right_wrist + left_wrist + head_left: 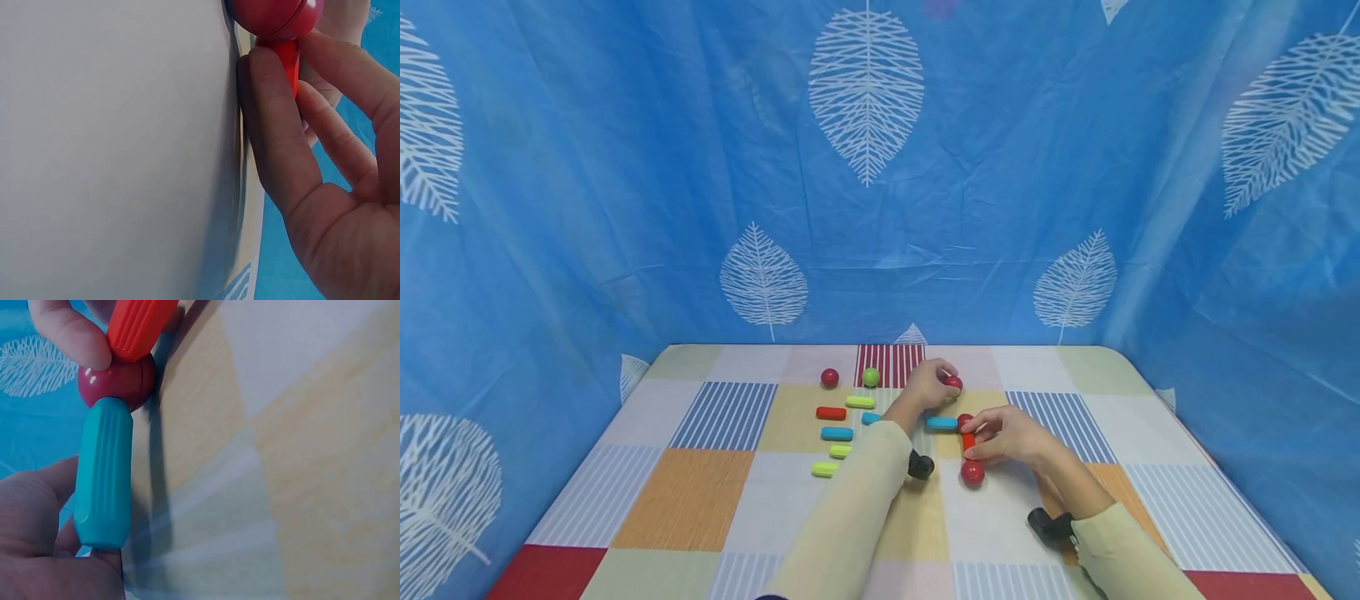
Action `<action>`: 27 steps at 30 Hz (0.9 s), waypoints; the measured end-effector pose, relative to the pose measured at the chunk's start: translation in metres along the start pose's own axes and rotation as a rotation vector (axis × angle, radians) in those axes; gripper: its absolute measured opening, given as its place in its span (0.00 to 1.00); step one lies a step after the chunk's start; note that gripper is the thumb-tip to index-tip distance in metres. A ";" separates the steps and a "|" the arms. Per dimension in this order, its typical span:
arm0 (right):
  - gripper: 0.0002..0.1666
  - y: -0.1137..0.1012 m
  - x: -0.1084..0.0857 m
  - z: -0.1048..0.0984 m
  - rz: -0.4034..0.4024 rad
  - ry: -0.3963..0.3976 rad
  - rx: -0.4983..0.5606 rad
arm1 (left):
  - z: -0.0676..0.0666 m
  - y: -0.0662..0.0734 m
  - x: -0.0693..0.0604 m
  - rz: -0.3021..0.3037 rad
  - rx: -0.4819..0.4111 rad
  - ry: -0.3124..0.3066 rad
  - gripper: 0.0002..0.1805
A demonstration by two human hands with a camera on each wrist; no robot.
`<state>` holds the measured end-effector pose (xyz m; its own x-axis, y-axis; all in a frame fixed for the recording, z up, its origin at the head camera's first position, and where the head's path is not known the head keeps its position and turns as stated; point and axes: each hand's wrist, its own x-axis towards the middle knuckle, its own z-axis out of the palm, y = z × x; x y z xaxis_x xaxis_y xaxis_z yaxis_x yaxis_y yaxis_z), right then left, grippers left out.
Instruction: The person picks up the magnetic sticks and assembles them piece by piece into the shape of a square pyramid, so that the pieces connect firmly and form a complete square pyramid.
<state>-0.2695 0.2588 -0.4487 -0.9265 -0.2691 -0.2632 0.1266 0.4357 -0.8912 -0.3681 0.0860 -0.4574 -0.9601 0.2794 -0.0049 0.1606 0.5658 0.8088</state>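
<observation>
My right hand [1011, 437] pinches a red rod [968, 443] between thumb and fingers. One end of that rod meets a red ball [972, 474]; at its other end sits another red ball [115, 381], touched by a right fingertip. From this second ball a blue rod [103, 475] runs left, end against it. Farther back, my left hand [927, 386] holds a separate red ball [953, 383] in its fingers. In the left wrist view the left hand lies behind the blue rod, and its ball is hidden there.
Left of my left arm lie loose yellow rods [860, 402], a red rod [831, 413] and blue rods [837, 433], some partly covered by the sleeve. A red ball [830, 378] and a green ball [870, 377] stand behind them. A blue curtain [880, 275] surrounds the table.
</observation>
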 end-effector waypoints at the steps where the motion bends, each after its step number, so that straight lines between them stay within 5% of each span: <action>1: 0.24 0.000 0.000 0.000 0.000 -0.001 0.000 | 0.000 -0.001 0.000 -0.002 0.000 0.001 0.13; 12: 0.24 -0.001 -0.001 0.002 -0.017 0.013 -0.051 | -0.012 -0.003 -0.011 0.002 -0.058 0.018 0.14; 27: 0.23 0.001 -0.002 0.002 -0.002 0.048 -0.095 | -0.034 -0.014 -0.032 0.117 -0.074 0.013 0.19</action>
<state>-0.2668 0.2580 -0.4495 -0.9430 -0.2294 -0.2412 0.0927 0.5151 -0.8521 -0.3478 0.0428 -0.4488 -0.9387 0.3301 0.0996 0.2551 0.4706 0.8447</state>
